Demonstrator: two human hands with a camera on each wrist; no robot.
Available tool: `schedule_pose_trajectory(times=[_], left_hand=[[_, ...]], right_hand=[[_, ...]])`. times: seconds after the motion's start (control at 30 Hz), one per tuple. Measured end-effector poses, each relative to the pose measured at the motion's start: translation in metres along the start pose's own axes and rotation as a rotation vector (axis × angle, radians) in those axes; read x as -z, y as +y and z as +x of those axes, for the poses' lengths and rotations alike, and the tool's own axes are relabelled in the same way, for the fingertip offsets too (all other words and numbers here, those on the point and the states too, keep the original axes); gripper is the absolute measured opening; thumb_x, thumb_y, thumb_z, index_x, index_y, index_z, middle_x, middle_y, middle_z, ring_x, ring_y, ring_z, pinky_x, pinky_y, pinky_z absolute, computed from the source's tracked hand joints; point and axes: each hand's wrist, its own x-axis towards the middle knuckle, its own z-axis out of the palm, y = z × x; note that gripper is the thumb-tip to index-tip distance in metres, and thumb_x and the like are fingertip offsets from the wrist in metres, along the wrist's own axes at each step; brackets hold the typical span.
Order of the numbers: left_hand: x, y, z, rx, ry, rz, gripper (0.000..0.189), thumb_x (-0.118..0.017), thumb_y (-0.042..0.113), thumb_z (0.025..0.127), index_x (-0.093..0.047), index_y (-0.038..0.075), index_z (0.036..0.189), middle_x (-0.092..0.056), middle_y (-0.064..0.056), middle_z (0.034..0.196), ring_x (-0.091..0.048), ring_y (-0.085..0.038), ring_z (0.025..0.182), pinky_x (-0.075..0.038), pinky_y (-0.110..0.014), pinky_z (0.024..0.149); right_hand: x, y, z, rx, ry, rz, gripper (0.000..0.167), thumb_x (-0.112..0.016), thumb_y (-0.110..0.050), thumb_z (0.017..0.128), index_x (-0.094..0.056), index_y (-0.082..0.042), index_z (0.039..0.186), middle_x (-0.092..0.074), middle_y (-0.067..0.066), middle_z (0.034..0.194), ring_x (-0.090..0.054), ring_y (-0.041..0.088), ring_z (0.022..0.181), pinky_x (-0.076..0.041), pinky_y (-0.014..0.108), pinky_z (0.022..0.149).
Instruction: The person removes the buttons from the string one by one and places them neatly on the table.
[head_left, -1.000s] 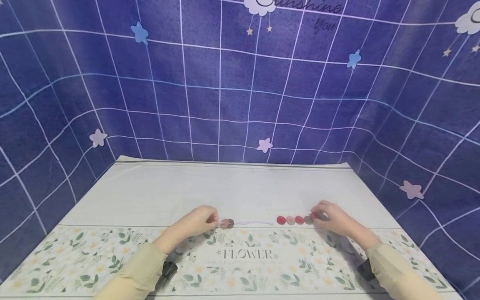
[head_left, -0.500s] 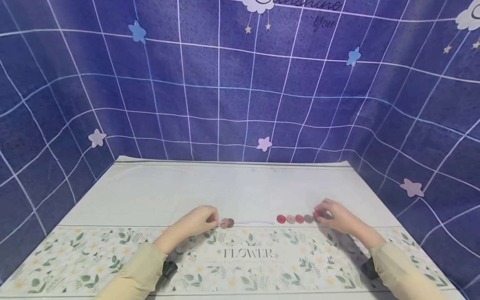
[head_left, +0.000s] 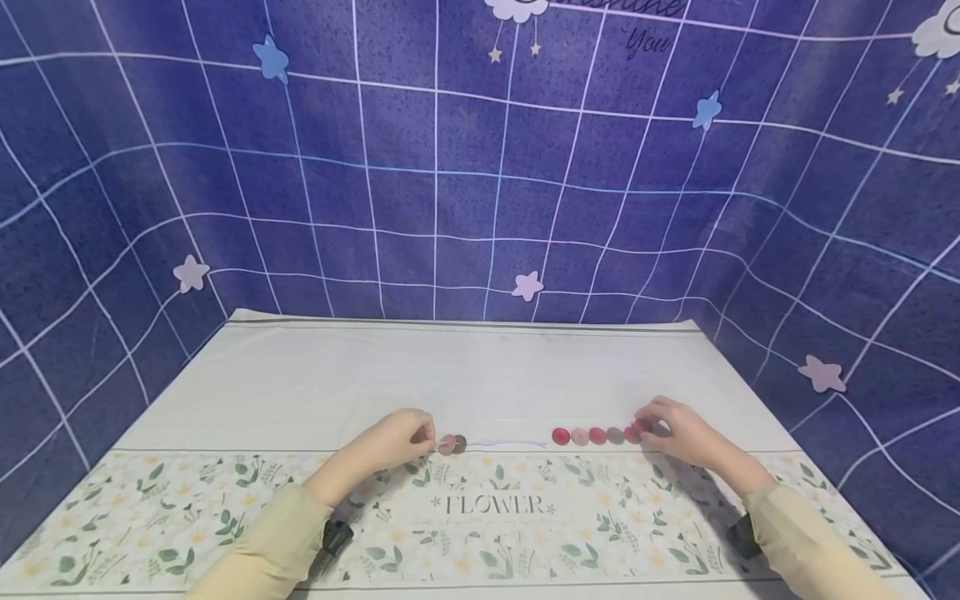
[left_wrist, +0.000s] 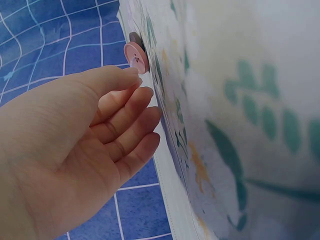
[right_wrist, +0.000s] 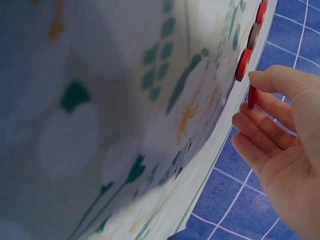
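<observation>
My left hand (head_left: 401,439) pinches the end of a white string between thumb and index finger. A pink button (left_wrist: 136,57) is threaded on this string close by the fingertips, with a dark brown button (head_left: 461,443) right behind it. The rest of the string (head_left: 506,442) lies to the right on the table. My right hand (head_left: 675,431) pinches a red button (right_wrist: 252,96) on its edge between thumb and fingertips. Just beyond those fingertips lies another red button (right_wrist: 243,65), the end of a row; a grey-brown button (head_left: 616,436) comes after it.
Further left in the row are a red button (head_left: 597,436), a pink button (head_left: 580,437) and one more red button (head_left: 561,436). A white tablecloth (head_left: 480,375) with a floral band covers the table. Blue gridded cloth (head_left: 465,208) hangs around the back and sides.
My right hand has shifted slightly to the right, and more of the row's last red button shows beside its fingertips. The left hand keeps its place on the string.
</observation>
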Motion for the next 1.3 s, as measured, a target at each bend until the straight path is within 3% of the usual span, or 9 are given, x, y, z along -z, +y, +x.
schedule_pose_trajectory(times=[0.6,1.3], left_hand=[[-0.0015,-0.0019,0.0004,0.006,-0.007,0.002,0.013,-0.067,0.018,0.085,-0.058,0.018,0.076,-0.056,0.011,0.072,-0.052,-0.004,0.07,-0.048,-0.027,0.071],[0.0,-0.0029,0.0022,0.013,-0.014,-0.004,0.01,-0.067,0.018,0.084,-0.059,0.017,0.078,-0.056,0.01,0.073,-0.052,-0.005,0.071,-0.049,-0.027,0.072]], right_hand=[[0.0012,0.0038,-0.0031,0.019,0.0,-0.021,0.026,-0.072,-0.004,0.075,-0.065,-0.001,0.1,-0.063,0.001,0.088,-0.062,0.021,0.083,-0.052,0.041,0.079],[0.0022,0.0042,-0.0016,-0.079,-0.089,-0.046,0.024,-0.071,-0.006,0.076,-0.066,-0.002,0.099,-0.062,0.003,0.091,-0.062,0.021,0.084,-0.052,0.039,0.078]])
